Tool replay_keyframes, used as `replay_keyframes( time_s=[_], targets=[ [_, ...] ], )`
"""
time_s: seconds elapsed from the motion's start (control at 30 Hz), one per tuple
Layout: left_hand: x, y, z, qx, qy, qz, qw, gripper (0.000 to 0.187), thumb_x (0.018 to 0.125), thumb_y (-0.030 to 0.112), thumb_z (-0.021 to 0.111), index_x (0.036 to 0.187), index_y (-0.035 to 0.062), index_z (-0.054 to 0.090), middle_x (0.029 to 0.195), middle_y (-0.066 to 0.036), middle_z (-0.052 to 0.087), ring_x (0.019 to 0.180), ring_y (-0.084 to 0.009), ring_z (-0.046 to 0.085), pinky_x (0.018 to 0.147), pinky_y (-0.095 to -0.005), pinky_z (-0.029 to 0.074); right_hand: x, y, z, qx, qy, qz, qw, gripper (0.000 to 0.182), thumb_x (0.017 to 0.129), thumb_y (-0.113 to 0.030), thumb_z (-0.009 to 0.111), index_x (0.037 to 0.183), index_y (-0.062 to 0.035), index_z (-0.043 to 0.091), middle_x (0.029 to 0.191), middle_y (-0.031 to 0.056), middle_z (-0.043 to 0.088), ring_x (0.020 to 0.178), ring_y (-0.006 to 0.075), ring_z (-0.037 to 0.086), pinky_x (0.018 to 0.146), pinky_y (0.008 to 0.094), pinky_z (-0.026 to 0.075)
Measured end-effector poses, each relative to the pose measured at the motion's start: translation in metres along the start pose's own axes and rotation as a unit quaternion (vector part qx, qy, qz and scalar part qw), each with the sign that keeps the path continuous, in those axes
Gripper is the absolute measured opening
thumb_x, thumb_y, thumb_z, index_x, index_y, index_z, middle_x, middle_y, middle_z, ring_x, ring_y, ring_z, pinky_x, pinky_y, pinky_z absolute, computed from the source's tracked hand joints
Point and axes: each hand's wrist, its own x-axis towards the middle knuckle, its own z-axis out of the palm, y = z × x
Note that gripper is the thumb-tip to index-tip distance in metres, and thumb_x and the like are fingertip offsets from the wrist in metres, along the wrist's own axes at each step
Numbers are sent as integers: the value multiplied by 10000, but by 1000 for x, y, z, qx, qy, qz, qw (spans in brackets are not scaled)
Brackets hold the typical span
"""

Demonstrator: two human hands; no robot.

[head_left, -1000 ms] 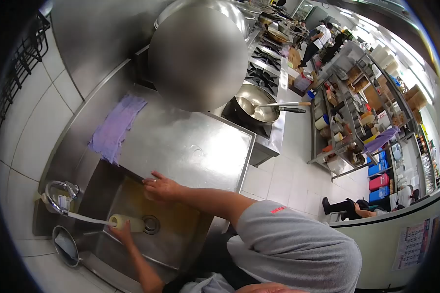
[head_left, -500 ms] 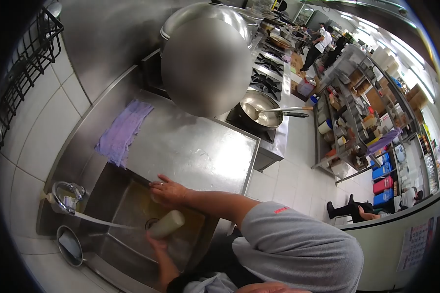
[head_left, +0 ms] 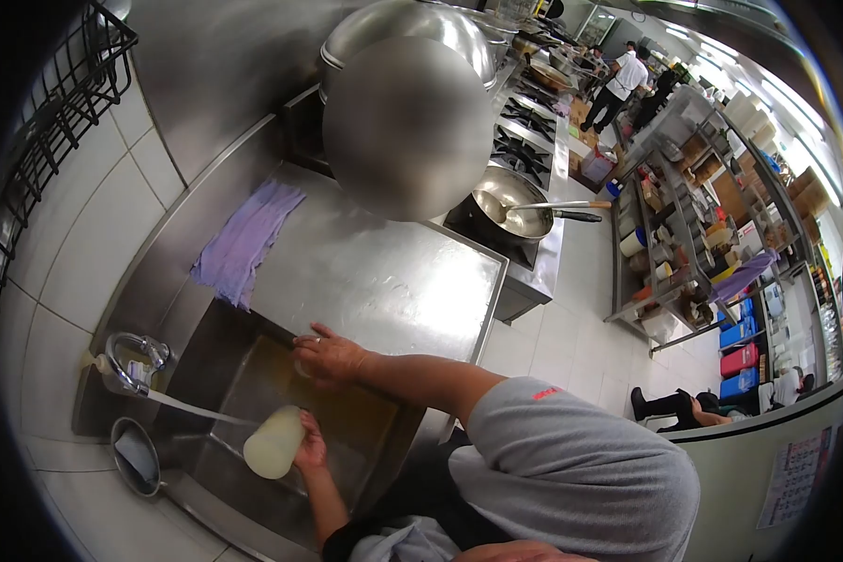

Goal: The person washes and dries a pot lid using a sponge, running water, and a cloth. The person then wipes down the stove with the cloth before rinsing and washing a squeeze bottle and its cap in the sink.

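My left hand (head_left: pixel 311 445) grips a pale, translucent cylindrical plastic container (head_left: pixel 273 448) from its right side. The container is tilted over the sink (head_left: pixel 239 375), its broad end toward the lower left. Water from the curved metal tap (head_left: pixel 126 361) runs in a stream (head_left: pixel 201 410) that meets the container's upper left side. Farther up, my right hand (head_left: pixel 330 358) is over the sink near the steel counter's edge, with a ring on one finger. Its fingers curl around a small whitish thing, mostly hidden; I cannot tell what it is.
A purple cloth (head_left: pixel 248 242) lies on the steel counter (head_left: pixel 365 272) beside the sink. A long-handled metal pot (head_left: pixel 136 457) sits by the tap. Beyond the counter, a wok (head_left: pixel 510 211) with a ladle rests on the stove. Shelves (head_left: pixel 693 206) and people (head_left: pixel 618 84) are farther off.
My left hand has turned the container over and brought it left into the water stream. The right hand has shifted only slightly. The whole view has moved a little.
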Motion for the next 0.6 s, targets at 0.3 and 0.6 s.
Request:
replay_keyframes(
  time_s=[0.3, 0.6],
  targets=[
    [32, -54, 117, 162, -199, 131, 958, 488, 894, 337, 571, 1288, 66, 474, 1317, -141, 494, 1220, -314, 459, 1022, -476, 408, 4, 23, 23, -15, -18, 6, 1000, 683, 655, -203, 710, 1259, -91, 412, 1288, 191, 461, 1237, 318, 440, 1100, 529, 181],
    [159, -10, 277, 62, -338, 197, 918, 472, 850, 401, 568, 1184, 68, 547, 1221, -129, 567, 1088, -363, 539, 933, -544, 450, 4, 26, 36, -44, -22, -12, 999, 704, 687, -249, 715, 1290, -92, 389, 1323, 145, 452, 1284, 288, 392, 1101, 528, 172]
  ],
)
